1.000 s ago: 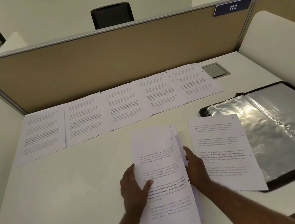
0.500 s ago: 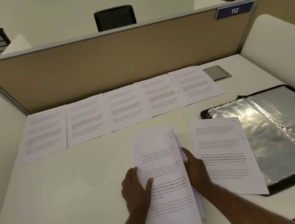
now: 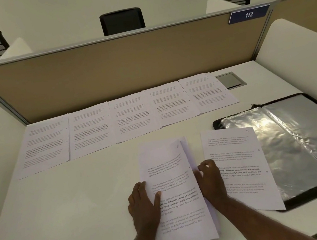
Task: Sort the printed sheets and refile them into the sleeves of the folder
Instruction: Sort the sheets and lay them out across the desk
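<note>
White cubicle desk (image 3: pixel 65 214): five printed white sheets (image 3: pixel 132 117) in a row, a sixth (image 3: pixel 238 159) overlapping the open black folder of empty clear sleeves (image 3: pixel 309 139). Left hand (image 3: pixel 143 205) and right hand (image 3: pixel 211 181) grip the unsorted stack (image 3: pixel 175 188); refiling apparently not begun.

Left hand (image 3: pixel 143 205) and right hand (image 3: pixel 210 179) grip the sheet stack (image 3: pixel 176 194).

Your stack of sheets (image 3: pixel 176 194) near centre, single sheet (image 3: pixel 240 169) just right overlapping open folder (image 3: pixel 307 139), row of sheets (image 3: pixel 125 118) far along partition (image 3: pixel 118 72).
</note>
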### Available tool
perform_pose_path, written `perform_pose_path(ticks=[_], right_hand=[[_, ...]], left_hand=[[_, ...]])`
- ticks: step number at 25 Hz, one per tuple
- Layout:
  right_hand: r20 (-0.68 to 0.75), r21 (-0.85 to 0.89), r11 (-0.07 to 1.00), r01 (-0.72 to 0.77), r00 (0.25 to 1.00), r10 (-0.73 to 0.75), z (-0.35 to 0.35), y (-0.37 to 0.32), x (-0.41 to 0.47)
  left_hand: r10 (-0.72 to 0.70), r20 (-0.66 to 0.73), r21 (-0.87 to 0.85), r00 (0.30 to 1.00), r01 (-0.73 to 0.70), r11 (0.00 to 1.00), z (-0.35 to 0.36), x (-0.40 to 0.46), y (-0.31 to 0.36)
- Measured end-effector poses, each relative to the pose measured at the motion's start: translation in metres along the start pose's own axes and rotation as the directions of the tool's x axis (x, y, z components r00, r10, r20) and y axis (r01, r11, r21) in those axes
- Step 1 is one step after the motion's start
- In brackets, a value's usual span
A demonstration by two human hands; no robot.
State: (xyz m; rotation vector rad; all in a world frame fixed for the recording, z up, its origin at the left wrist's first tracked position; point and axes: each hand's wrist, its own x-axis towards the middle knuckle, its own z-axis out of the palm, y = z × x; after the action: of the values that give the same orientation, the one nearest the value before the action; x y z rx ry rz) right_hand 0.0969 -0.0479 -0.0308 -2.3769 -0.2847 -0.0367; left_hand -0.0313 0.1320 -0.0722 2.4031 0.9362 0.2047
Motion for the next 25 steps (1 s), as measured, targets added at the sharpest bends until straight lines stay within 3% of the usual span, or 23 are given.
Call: perform_pose_path(ticks=[6,10,14,17,19,20,22,25], right_hand=[[-0.067,0.009,0.986,-0.167,0.984,0.167,-0.042,-0.003,0.037],[-0.236,-0.002,0.986,-0.169,0.958,0.164,-0.096,0.007,0.076],[-0.457,0.045,0.989,-0.141,0.878,0.146,-0.149,0.030,0.119],[-0.489,0.108,0.989,-0.098,0.861,0.139,-0.176,0.041,0.148],[-0.396,0.215,0.973,-0.084,0.903,0.165,-0.182,0.047,0.163],[-0.317,0.283,0.956,-0.078,0.933,0.170,-0.182,0.048,0.168],[-0.167,0.363,0.929,-0.076,0.975,0.145,-0.179,0.054,0.177],[-0.044,0.394,0.916,-0.075,0.994,0.100,-0.178,0.071,0.196]], left_hand=[[0.002,-0.006,0.031,1.000,-0.001,1.000,0.001,-0.001,0.001],[0.007,-0.012,0.032,1.000,-0.007,0.999,0.000,0.000,0.001],[-0.006,-0.019,0.042,1.000,0.007,0.999,-0.002,0.000,0.005],[0.033,-0.108,0.043,0.994,-0.028,0.999,-0.009,0.014,0.032],[0.039,-0.071,-0.113,0.997,-0.047,0.992,-0.013,0.030,0.077],[0.027,0.007,-0.286,1.000,-0.024,0.958,-0.015,0.040,0.103],[0.059,0.213,-0.605,0.975,0.085,0.791,-0.020,0.056,0.162],[0.228,0.437,-0.767,0.870,0.227,0.600,-0.014,0.070,0.230]])
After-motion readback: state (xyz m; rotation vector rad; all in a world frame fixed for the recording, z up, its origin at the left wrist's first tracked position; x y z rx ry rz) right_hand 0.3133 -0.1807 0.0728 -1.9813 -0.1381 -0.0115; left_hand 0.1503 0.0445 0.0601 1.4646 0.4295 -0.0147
